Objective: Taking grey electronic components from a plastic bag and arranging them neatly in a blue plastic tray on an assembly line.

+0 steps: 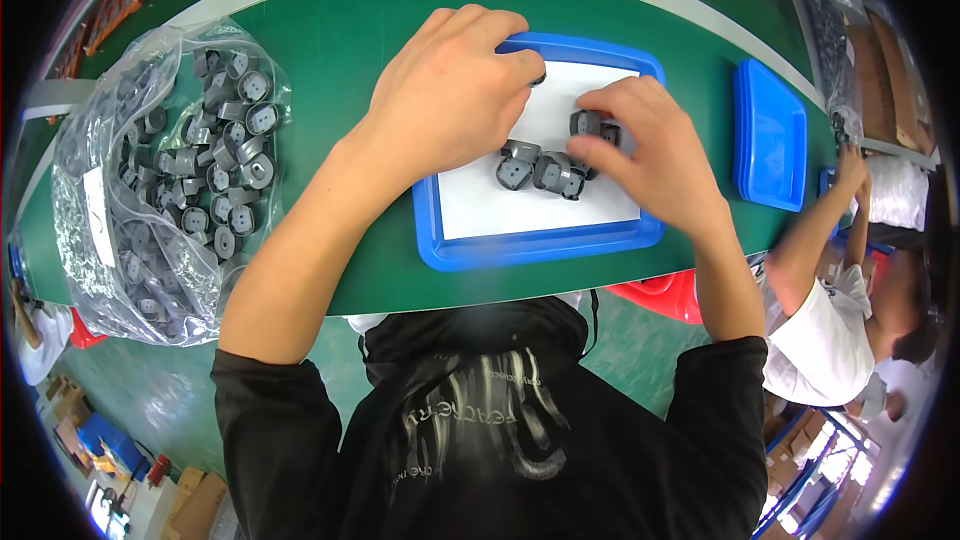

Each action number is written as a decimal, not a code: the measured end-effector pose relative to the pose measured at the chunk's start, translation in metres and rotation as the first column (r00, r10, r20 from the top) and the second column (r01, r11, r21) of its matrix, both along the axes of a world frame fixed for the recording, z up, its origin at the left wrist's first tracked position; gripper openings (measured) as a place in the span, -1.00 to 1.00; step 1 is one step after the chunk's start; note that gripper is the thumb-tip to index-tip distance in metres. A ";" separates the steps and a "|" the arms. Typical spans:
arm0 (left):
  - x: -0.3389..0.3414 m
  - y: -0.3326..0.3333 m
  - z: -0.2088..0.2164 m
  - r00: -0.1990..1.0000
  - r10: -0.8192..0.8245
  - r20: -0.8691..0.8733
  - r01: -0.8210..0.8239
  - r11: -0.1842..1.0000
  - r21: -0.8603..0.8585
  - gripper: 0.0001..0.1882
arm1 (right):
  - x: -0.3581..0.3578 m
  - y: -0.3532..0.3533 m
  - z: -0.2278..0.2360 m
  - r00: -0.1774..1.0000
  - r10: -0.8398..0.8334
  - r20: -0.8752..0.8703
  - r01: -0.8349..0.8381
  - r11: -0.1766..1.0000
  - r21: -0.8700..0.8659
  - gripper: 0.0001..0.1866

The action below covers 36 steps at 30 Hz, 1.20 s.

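Note:
A blue tray (430,230) with a white sheet (480,215) in its bottom lies before me on the green table. Over its far left part, my left hand (455,80) is closed; a dark sliver of a grey plastic part (538,79) shows at its fingertips, the remainder hidden. My right hand (660,150) reaches in from the right, its thumb and fingers closed about a grey round plastic part (584,123). Several similar grey parts (552,172) sit together on the sheet beside the right thumb, partly covered by it.
Left of my forearm, a clear plastic bag (95,160) holds many grey parts (225,140). Stacked blue trays (775,140) stand at the right. A red stool (665,295) is under the near table edge. Another person in a white shirt (825,340) works at the far right.

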<state>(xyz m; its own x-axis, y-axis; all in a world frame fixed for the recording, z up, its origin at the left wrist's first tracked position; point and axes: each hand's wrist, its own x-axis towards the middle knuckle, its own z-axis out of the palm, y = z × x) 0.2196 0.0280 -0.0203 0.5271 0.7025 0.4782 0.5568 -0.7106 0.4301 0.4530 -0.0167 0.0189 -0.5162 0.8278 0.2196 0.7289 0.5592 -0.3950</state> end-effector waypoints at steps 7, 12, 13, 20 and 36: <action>0.001 0.000 0.000 1.000 0.007 0.019 -0.008 0.999 0.053 -0.87 | -0.002 0.006 -0.002 0.998 -0.026 -0.053 0.016 0.983 -0.184 -0.71; 0.001 0.000 -0.001 1.000 0.009 0.015 -0.010 0.998 0.054 -0.88 | -0.002 0.015 -0.007 0.992 -0.089 -0.088 0.079 0.991 -0.103 -0.74; 0.001 0.000 -0.001 1.000 0.011 0.013 -0.012 0.998 0.058 -0.88 | -0.002 0.017 -0.007 0.992 -0.088 -0.088 0.079 0.992 -0.103 -0.74; 0.002 -0.001 0.001 1.000 0.008 0.004 -0.008 0.999 0.048 -0.87 | -0.011 0.029 0.000 0.981 -0.167 0.102 0.175 0.982 -0.074 -0.81; -0.001 -0.001 0.001 0.998 0.010 -0.060 -0.007 0.999 0.036 -0.84 | -0.007 0.021 -0.009 0.999 -0.001 0.054 -0.007 0.991 0.137 -0.86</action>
<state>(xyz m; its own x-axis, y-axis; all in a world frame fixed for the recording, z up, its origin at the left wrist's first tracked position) 0.2184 0.0269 -0.0191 0.5497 0.6899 0.4710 0.5870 -0.7202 0.3698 0.4462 0.0047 0.0096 -0.5328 0.7903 0.3027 0.7453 0.6076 -0.2744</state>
